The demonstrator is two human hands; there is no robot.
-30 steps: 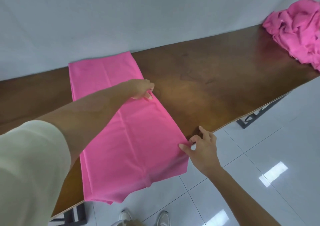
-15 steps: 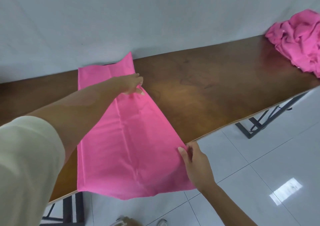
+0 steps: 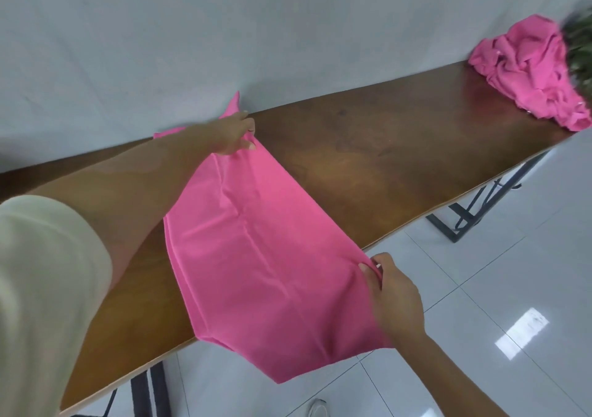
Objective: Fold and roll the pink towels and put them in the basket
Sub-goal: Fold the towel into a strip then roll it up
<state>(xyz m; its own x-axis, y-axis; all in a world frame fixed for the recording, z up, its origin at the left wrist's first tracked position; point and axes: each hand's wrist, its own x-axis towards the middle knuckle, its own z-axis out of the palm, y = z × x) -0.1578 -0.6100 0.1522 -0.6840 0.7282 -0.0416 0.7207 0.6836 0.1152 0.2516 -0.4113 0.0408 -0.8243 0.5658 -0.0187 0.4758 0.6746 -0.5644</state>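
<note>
Pinching the right edge of the limp pink cloth towel (image 3: 256,256), fingers (image 3: 368,272) of left hand (image 3: 232,133) and right hand (image 3: 395,298) grip it; seemingly light and soft, it drapes over the brown wooden worktop (image 3: 384,160), best held by corners

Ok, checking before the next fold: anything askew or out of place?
The pink towel, pinched by the left hand and right hand, lies skewed, its near end overhanging the table edge. A crumpled pile sits far right.
</note>
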